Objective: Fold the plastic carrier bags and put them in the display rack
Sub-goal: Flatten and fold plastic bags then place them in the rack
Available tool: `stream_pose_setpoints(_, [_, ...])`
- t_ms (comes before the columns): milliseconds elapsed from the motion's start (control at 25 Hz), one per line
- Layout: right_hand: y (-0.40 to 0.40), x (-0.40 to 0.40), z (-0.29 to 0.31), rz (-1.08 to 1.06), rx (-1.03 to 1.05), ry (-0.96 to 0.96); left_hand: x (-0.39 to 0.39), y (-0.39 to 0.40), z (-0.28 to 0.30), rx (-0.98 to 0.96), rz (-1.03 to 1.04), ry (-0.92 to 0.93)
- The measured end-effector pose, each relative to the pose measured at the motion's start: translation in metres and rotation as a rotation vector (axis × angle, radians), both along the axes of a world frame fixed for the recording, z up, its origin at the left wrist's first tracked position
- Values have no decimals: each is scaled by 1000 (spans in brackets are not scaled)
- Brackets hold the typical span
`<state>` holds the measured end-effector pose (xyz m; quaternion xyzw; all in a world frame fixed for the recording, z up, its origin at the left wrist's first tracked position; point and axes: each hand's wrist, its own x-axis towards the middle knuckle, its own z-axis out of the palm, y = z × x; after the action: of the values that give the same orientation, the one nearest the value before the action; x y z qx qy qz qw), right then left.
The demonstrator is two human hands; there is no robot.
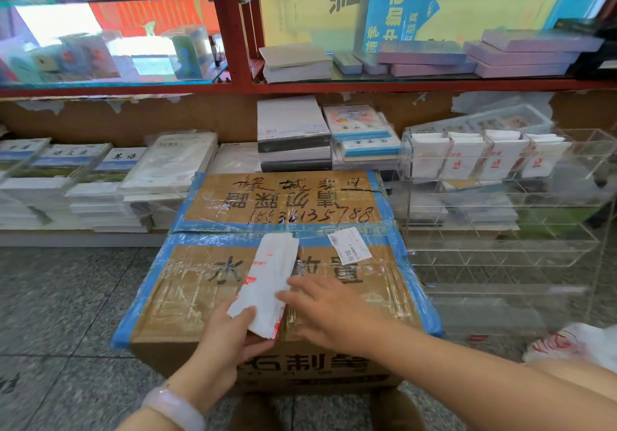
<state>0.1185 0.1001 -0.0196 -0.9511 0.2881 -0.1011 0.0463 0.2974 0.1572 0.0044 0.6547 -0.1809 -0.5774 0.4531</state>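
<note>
Fingers of the left hand [230,330] curl round the near end of a white carrier bag [267,283], thumb on top, pinching it. The bag, folded into a long narrow strip with red print, lies on a taped cardboard box [207,280]. The right hand [329,310] rests flat on the box just beside the strip, fingers straight and spread, tips touching its edge. To the right stands a clear plastic display rack [500,240]; folded bags [484,156] fill its top row. More loose bags [581,343] lie lower right.
</note>
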Motion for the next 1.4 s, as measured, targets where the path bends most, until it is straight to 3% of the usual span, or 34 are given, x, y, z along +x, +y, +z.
stream_pose_setpoints(200, [3,6,-16,-25,104,-135,-9,5,3,154,-121,183])
stream_pose_setpoints(360, [2,9,-18,-63,-25,-183,-12,7,13,261,-268,133])
stream_pose_setpoints(440, [0,8,-14,-101,-45,-171,-7,3,11,245,-320,-133])
stream_pose_setpoints(520, [-3,4,-16,-107,-13,-193,7,-6,0,0,-445,-769])
stream_pose_setpoints(560, [-5,4,-18,-99,12,-204,15,-10,-4,-178,-596,-1060])
stream_pose_setpoints(600, [-6,4,-16,-95,58,-209,21,-14,-8,-325,-784,-1225])
stream_pose_setpoints(640, [-7,5,-14,-98,121,-215,24,-17,-13,-398,-958,-1279])
stream_pose_setpoints(720, [-8,7,-9,-120,256,-197,21,-22,-16,-419,-1100,-1224])
stream_pose_setpoints(800, [-9,11,-2,-210,373,-225,18,-28,-18,-442,-1084,-1167])
stream_pose_setpoints(880, [-10,15,7,-367,473,-272,19,-33,-17,-417,-974,-1026])
stream_pose_setpoints(1000, [-11,20,11,-571,659,-410,14,-32,-10,-316,-707,-576])
stream_pose_setpoints(1040, [-9,21,12,-627,771,-488,8,-33,-9,-300,-593,-515])
stream_pose_setpoints(1160, [-1,28,16,-803,1205,-700,-7,-38,-13,-246,-430,-718])
stream_pose_setpoints(1280, [4,31,24,-942,1480,-754,-11,-43,-18,-203,-401,-844])
stream_pose_setpoints(1360, [4,26,30,-974,1436,-724,-10,-46,-18,-201,-444,-891])
stream_pose_setpoints(1400, [0,22,31,-995,1277,-679,-9,-47,-18,-197,-477,-917])
